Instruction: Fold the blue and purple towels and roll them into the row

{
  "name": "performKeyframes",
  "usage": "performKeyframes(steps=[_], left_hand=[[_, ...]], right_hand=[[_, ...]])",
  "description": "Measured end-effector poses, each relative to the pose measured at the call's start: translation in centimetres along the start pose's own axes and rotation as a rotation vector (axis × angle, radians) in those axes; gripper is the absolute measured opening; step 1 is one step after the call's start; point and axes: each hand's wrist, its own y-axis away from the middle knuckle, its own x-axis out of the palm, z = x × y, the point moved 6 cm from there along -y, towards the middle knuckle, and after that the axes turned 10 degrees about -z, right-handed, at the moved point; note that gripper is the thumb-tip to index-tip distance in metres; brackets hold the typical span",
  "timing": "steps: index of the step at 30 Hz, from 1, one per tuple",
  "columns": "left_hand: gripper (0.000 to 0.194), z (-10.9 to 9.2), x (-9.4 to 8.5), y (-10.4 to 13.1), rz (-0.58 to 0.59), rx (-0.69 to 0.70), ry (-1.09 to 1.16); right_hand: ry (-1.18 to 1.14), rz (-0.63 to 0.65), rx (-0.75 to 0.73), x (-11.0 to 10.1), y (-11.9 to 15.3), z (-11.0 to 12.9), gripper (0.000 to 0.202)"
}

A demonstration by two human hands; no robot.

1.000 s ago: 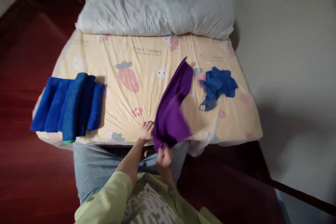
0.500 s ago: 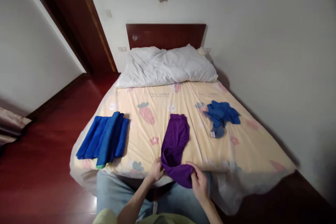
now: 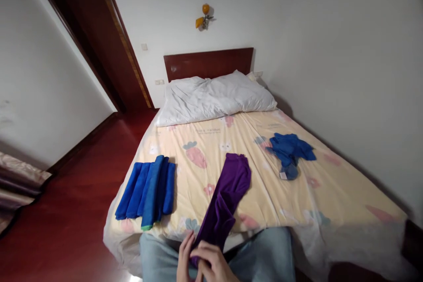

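Note:
A long purple garment (image 3: 226, 198) lies stretched on the bed, its gathered far edge flat and its near end reaching over my lap. My left hand (image 3: 185, 256) is at the left edge of that near end, fingers fairly straight against the cloth and thumb side partly hidden. Close beside it, my right hand (image 3: 213, 261) bends its fingers over the same end, closed on the fabric. The two hands nearly touch, and the very tip of the garment is covered by them. I cannot make out the garment's exact kind.
Several rolled blue towels (image 3: 145, 194) lie side by side at the bed's left. A crumpled blue cloth (image 3: 291, 152) with a white label rests at the right. A white pillow or quilt (image 3: 214, 99) lies by the headboard (image 3: 208, 64). My knees (image 3: 271, 253) meet the bed's front edge.
The purple garment's near end, earlier curled to the right, now runs straight toward my lap. My right hand has moved left beside my left hand. The view has tilted up slightly.

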Motion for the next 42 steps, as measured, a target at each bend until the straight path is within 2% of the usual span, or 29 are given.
performKeyframes(steps=[3, 5, 7, 9, 11, 13, 15, 18, 21, 24, 28, 30, 32, 34, 37, 39, 42], left_hand=[[0.037, -3.4, 1.2, -3.5, 0.198, 0.102, 0.003], [0.026, -5.3, 1.8, -5.1, 0.291, 0.149, -0.002], [0.028, -6.9, 2.4, -5.9, 0.382, 0.217, 0.008], [0.026, -8.3, 2.7, -5.8, 0.449, 0.291, 0.041], [0.023, -9.0, 2.6, -5.5, 0.452, 0.333, 0.052], [0.021, -9.1, 2.0, -4.9, 0.421, 0.354, 0.026], [0.018, -8.8, 1.0, -4.0, 0.381, 0.373, -0.036], [0.013, -8.4, -0.9, -2.6, 0.310, 0.378, -0.112], [0.013, -8.5, -2.7, -1.8, 0.260, 0.326, -0.064], [0.015, -9.6, -2.8, -1.7, 0.329, 0.328, 0.023], [0.016, -11.6, -1.1, -2.9, 0.390, 0.383, 0.141], [0.013, -12.5, 0.2, -3.5, 0.390, 0.383, 0.221], [0.011, -13.5, 1.9, -3.8, 0.401, 0.375, 0.291], [0.013, -14.6, 3.8, -3.5, 0.427, 0.374, 0.327], [0.017, -16.3, 6.1, -2.7, 0.436, 0.390, 0.370], [0.022, -17.2, 6.8, -2.4, 0.381, 0.430, 0.400], [0.043, -17.8, 7.1, -3.1, 0.338, 0.496, 0.413]], right_hand=[[-0.033, -0.031, 0.102, -2.5, -0.8, 0.0, 0.027], [-0.072, -0.042, 0.162, -4.6, -1.1, 0.3, 0.035], [-0.089, -0.069, 0.154, -6.1, -0.9, 0.9, 0.040], [-0.032, -0.117, 0.079, -6.7, -0.2, 1.7, 0.041], [0.072, -0.207, 0.013, -6.5, 0.8, 2.2, 0.036], [0.166, -0.294, -0.001, -5.7, 2.1, 2.2, 0.022], [0.202, -0.313, 0.010, -4.5, 3.3, 1.8, 0.012], [0.233, -0.236, 0.015, -3.1, 4.1, 1.1, 0.013], [0.278, -0.063, -0.033, -2.7, 4.0, 0.6, 0.011], [0.302, 0.052, -0.098, -3.8, 3.3, 0.8, 0.012], [0.357, 0.025, -0.103, -7.7, 2.1, 2.5, 0.013], [0.396, 0.013, -0.096, -9.7, 1.6, 4.1, 0.011], [0.431, 0.036, -0.099, -11.0, 1.7, 6.0, 0.020], [0.459, 0.031, -0.068, -11.8, 2.1, 7.2, 0.029], [0.490, -0.077, 0.046, -12.7, 3.2, 7.2, 0.031], [0.504, -0.128, 0.077, -13.0, 4.0, 6.8, 0.028], [0.493, -0.105, 0.058, -13.5, 4.8, 6.6, 0.020]])
